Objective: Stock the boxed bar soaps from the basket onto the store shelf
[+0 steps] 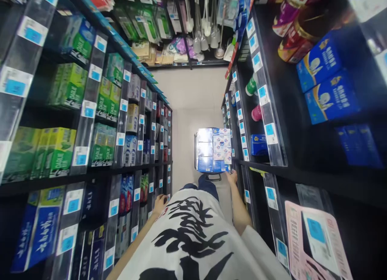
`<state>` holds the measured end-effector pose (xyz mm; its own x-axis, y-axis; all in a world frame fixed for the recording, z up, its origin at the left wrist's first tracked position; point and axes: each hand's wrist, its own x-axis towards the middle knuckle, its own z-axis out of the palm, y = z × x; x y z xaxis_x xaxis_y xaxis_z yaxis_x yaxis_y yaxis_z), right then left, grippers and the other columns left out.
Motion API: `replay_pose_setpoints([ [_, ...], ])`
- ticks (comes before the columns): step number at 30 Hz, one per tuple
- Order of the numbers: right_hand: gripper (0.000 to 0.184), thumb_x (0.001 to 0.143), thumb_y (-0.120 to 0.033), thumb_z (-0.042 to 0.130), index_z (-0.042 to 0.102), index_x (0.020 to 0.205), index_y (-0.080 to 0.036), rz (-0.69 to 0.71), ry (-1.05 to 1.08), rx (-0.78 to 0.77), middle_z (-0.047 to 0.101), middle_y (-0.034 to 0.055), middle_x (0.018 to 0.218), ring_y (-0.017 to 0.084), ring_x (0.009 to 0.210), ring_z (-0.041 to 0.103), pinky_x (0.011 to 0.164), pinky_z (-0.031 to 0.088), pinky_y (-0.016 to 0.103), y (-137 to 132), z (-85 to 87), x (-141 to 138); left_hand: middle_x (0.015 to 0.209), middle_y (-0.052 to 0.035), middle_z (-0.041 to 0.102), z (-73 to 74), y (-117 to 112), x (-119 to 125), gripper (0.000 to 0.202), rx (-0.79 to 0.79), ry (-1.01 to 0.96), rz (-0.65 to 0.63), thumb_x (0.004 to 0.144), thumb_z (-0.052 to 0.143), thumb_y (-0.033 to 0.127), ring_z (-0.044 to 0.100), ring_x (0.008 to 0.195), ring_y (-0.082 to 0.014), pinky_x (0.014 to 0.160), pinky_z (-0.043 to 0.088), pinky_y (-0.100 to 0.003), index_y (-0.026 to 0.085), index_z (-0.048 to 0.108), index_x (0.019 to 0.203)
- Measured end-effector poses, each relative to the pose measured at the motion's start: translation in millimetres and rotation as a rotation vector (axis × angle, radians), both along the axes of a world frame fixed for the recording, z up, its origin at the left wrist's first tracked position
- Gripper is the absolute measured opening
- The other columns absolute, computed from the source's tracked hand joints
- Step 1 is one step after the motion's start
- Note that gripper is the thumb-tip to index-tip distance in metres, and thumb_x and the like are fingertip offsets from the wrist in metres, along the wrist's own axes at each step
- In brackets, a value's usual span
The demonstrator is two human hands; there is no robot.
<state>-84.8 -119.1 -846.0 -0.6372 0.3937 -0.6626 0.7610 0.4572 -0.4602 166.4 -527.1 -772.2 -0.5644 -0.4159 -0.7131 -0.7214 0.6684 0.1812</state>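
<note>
I stand in a narrow shop aisle and look down my white shirt with black brush marks. My left hand hangs by my hip beside the lower left shelf, fingers curled, with nothing visible in it. My right hand reaches down and forward to a stack of blue and white packs on a small trolley, its fingers touching the stack's near lower corner. The trolley's dark handle bar shows just under the packs.
Black shelves of green and blue toothpaste boxes line the left. The right shelves hold blue boxes and round tins. Hanging goods fill the far end. A pale floor runs between.
</note>
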Motion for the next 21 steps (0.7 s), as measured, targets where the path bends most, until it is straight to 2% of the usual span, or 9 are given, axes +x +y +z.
replay_pose_setpoints([
  [3, 0.066, 0.072, -0.026, 0.077, 0.063, 0.134, -0.006, 0.072, -0.027, 0.001, 0.066, 0.0251, 0.141, 0.033, 0.133, 0.059, 0.110, 0.042, 0.034, -2.3, -15.9, -15.9, 0.135, -0.0156, 0.063, 8.9, -6.7, 18.6, 0.035, -0.001, -0.037, 0.027, 0.085, 0.054, 0.023, 0.057, 0.137, -0.0260, 0.123, 0.039, -0.034, 0.012, 0.072, 0.113],
  [6, 0.078, 0.071, -0.030, 0.078, 0.055, 0.142, -0.003, 0.109, -0.048, 0.029, 0.062, 0.0283, 0.145, 0.034, 0.135, 0.058, 0.109, 0.044, 0.034, -7.4, -28.9, -29.6, 0.132, -0.0169, 0.066, 21.2, -13.4, 41.9, 0.039, -0.006, -0.086, 0.085, 0.087, 0.050, 0.025, 0.064, 0.128, -0.0264, 0.117, 0.045, -0.036, 0.010, 0.072, 0.116],
  [11, 0.090, 0.073, -0.033, 0.077, 0.044, 0.150, -0.001, 0.093, -0.054, 0.087, 0.049, 0.0329, 0.155, 0.037, 0.143, 0.051, 0.110, 0.045, 0.036, -18.0, -45.6, -50.3, 0.121, -0.0130, 0.074, 38.0, -24.9, 70.3, 0.035, -0.001, -0.125, 0.143, 0.086, 0.051, 0.029, 0.068, 0.123, -0.0274, 0.115, 0.048, -0.039, 0.015, 0.074, 0.109],
  [14, 0.092, 0.069, -0.030, 0.080, 0.045, 0.149, -0.001, 0.040, -0.075, 0.106, 0.051, 0.0340, 0.153, 0.039, 0.142, 0.052, 0.109, 0.047, 0.038, -22.9, -54.5, -61.2, 0.119, -0.0117, 0.076, 36.9, -29.3, 78.3, 0.034, 0.012, -0.126, 0.145, 0.084, 0.052, 0.031, 0.071, 0.118, -0.0268, 0.113, 0.050, -0.038, 0.017, 0.075, 0.107],
  [17, 0.091, 0.066, -0.027, 0.085, 0.049, 0.146, -0.003, -0.001, -0.110, 0.124, 0.053, 0.0337, 0.150, 0.039, 0.139, 0.054, 0.108, 0.049, 0.040, -27.1, -64.1, -69.9, 0.120, -0.0095, 0.077, 27.5, -25.5, 90.5, 0.034, 0.020, -0.105, 0.176, 0.084, 0.053, 0.033, 0.071, 0.119, -0.0271, 0.112, 0.052, -0.038, 0.021, 0.075, 0.106],
  [21, 0.070, 0.073, -0.026, 0.082, 0.056, 0.135, -0.009, 0.021, -0.168, 0.160, 0.057, 0.0258, 0.146, 0.034, 0.131, 0.058, 0.108, 0.049, 0.048, -34.4, -76.1, -77.2, 0.124, -0.0100, 0.076, 21.7, -6.5, 114.9, 0.037, 0.072, -0.041, 0.271, 0.083, 0.051, 0.039, 0.068, 0.124, -0.0277, 0.115, 0.050, -0.039, 0.022, 0.075, 0.106],
])
